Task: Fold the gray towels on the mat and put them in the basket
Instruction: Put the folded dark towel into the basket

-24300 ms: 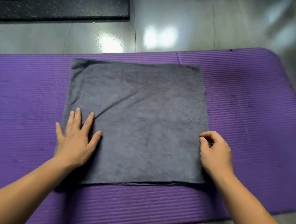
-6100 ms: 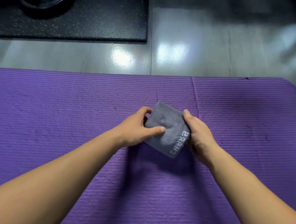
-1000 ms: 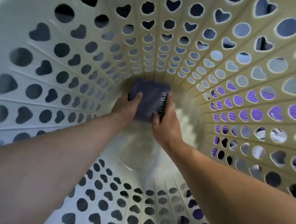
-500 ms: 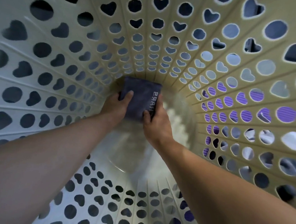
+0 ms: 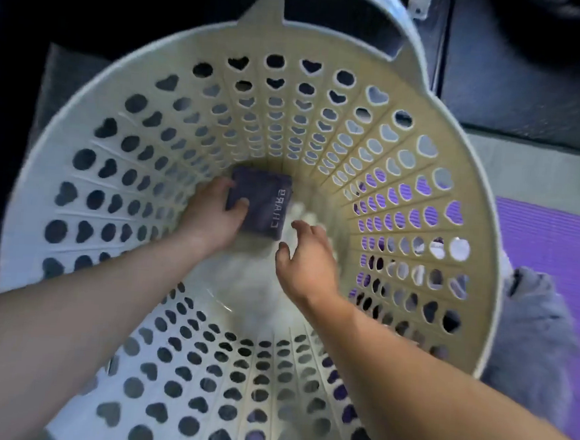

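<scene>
Left hand (image 5: 213, 216) seats a small folded dark-gray cloth towel (image 5: 260, 204) deep in the round cream plastic laundry basket (image 5: 92, 127); right hand (image 5: 304, 262) hangs free.
Its thumb lies over the towel's near face and its fingers wrap the left edge, a grip that likely keeps the folds from springing open as the bundle meets the basket floor by the far wall. The towel's white-lettered edge faces the right hand, which is near but not touching, fingers spread and slightly bent, holding nothing. I judge this towel all but placed. Right of the right hand, a purple ribbed foam mat (image 5: 555, 238) shows beyond the rim.
</scene>
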The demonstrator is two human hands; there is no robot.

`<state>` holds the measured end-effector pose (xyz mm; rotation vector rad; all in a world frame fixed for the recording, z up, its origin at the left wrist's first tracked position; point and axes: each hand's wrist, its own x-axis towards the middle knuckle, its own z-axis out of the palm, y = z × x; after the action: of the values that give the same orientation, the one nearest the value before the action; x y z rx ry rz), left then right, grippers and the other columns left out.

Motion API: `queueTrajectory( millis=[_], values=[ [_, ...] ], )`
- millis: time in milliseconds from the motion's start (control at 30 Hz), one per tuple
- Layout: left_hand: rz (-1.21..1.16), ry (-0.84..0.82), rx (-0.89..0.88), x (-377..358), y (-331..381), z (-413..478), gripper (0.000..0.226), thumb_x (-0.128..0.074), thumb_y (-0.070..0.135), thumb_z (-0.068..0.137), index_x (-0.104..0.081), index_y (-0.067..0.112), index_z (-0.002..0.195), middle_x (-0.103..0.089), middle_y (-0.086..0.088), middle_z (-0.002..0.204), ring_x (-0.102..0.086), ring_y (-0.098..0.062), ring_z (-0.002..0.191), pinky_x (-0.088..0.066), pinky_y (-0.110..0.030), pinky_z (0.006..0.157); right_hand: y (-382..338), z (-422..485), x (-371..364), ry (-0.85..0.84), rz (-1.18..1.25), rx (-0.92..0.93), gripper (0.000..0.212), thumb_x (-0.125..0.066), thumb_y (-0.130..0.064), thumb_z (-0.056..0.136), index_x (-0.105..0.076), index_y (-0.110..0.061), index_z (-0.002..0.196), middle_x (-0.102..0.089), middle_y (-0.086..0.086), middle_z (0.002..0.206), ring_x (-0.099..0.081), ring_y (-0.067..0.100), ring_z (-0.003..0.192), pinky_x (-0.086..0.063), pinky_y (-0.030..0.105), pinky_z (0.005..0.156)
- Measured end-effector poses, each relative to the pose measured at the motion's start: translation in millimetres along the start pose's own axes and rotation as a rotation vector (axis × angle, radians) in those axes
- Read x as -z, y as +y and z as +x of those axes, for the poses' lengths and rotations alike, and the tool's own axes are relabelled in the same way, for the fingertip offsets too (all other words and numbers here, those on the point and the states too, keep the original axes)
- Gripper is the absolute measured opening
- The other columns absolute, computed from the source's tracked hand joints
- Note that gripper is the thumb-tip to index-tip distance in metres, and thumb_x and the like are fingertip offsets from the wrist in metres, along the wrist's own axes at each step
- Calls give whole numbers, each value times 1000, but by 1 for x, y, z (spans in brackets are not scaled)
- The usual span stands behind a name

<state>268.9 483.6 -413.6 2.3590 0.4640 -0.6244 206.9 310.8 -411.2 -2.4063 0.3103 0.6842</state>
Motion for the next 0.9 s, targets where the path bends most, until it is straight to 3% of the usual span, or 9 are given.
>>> queueTrajectory(
  millis=[167, 300, 433, 567, 700, 800, 900],
  values=[
    [37, -103, -142, 35, 47, -52, 42, -62, 37, 95, -60, 18, 134, -63, -4, 130, -61, -20, 116, -46, -33, 101, -22, -81, 72, 3, 4, 139, 38, -54, -32, 95, -56, -16, 130, -58, 7, 123, -52, 28, 118, -43, 41, 101],
    [86, -122, -252, 50, 100, -101, 33, -60, 41, 93, -66, 21, 118, -66, -1, 111, -64, -19, 101, -52, -36, 93, -5, -155, 149, 77, -22, 269, 31, -54, -34, 92, -62, -19, 118, -62, 0, 109, -59, 23, 102, -50, 35, 88],
    [182, -184, -391, 38, 159, -153, 25, -60, 38, 94, -66, 22, 113, -63, 2, 102, -62, -18, 95, -52, -38, 90, 45, -211, 214, 123, -112, 331, 21, -51, -33, 90, -63, -20, 101, -60, -3, 94, -58, 22, 92, -48, 33, 79],
    [188, -147, -495, 11, 211, -200, 19, -61, 34, 95, -66, 22, 108, -62, 3, 100, -61, -19, 89, -50, -35, 84, 122, -242, 255, 121, -201, 266, 20, -49, -35, 85, -60, -20, 94, -58, -4, 93, -59, 25, 90, -52, 37, 70],
    [190, -129, -585, -32, 247, -243, 14, -60, 30, 95, -67, 19, 99, -63, 1, 94, -56, -18, 82, -44, -31, 76, 195, -251, 274, 126, -254, 204, 16, -66, -23, 83, -62, -20, 99, -60, 1, 96, -62, 31, 90, -53, 39, 67],
    [201, -196, -566, -79, 254, -262, 24, -55, 39, 90, -66, 19, 97, -66, -3, 95, -62, -26, 90, -52, -38, 80, 233, -242, 280, 70, -238, 168, 20, -65, -25, 85, -66, -18, 103, -61, 4, 101, -61, 35, 94, -55, 44, 72],
    [270, -295, -379, -128, 246, -266, 33, -57, 44, 95, -64, 18, 113, -63, -8, 112, -63, -28, 103, -51, -40, 91, 259, -223, 283, -10, -219, 176, 31, -61, -30, 88, -67, -21, 117, -60, 5, 117, -57, 35, 106, -54, 48, 83]
  ],
)
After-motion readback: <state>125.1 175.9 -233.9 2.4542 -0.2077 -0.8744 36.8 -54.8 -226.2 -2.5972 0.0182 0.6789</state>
